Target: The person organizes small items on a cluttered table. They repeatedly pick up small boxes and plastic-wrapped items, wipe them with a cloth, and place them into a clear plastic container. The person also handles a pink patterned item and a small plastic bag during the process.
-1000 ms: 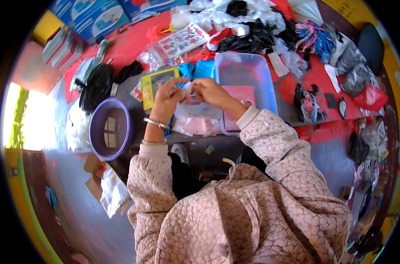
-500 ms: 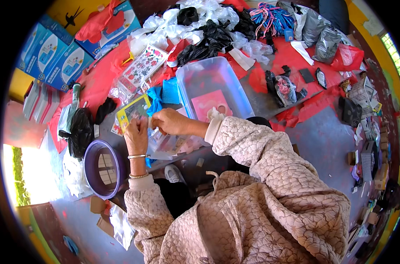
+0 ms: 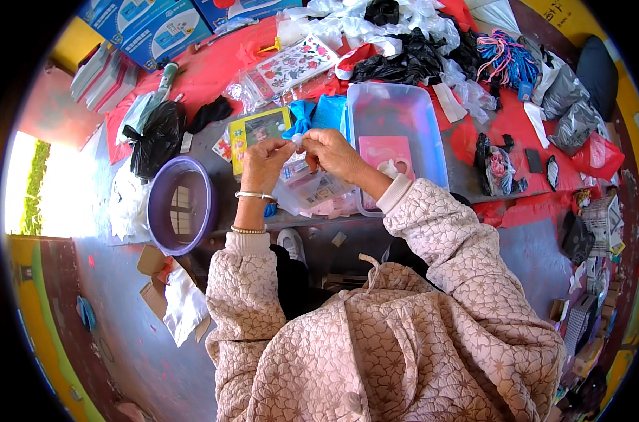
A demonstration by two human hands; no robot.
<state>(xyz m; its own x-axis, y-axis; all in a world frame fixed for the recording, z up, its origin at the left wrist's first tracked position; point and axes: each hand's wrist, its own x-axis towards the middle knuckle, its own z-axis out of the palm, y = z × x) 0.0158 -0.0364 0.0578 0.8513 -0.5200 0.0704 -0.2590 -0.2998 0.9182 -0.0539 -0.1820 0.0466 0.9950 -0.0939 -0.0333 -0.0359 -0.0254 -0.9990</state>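
My left hand (image 3: pixel 267 164) and my right hand (image 3: pixel 333 155) meet above the table's near edge, fingertips pinched together. Between them is the whitish, gathered top of a clear plastic bag (image 3: pixel 307 193). Its lower part hangs or lies beneath my right hand, with pale, partly printed pieces showing through it. Whether those pieces are inside or under the plastic is hard to tell. Just beyond the fingers lie a blue knotted bag (image 3: pixel 302 116) and a yellow-framed card pack (image 3: pixel 253 137). Right of my hands stands a clear plastic bin (image 3: pixel 432 126) with a pink sheet (image 3: pixel 386 152) in it.
A purple basin (image 3: pixel 208 211) stands left, beside a black plastic bag (image 3: pixel 158 141). Across the back lie a flower sticker sheet (image 3: pixel 291 65), black and white bags (image 3: pixel 411 60) and blue-pink cords (image 3: pixel 506 60). Blue boxes (image 3: pixel 151 35) stand far left. A torn carton (image 3: pixel 154 281) lies on the floor.
The view has shifted, so the table's things appear farther right and higher. My fingertips stay together, and the whitish gathered plastic now shows between them.
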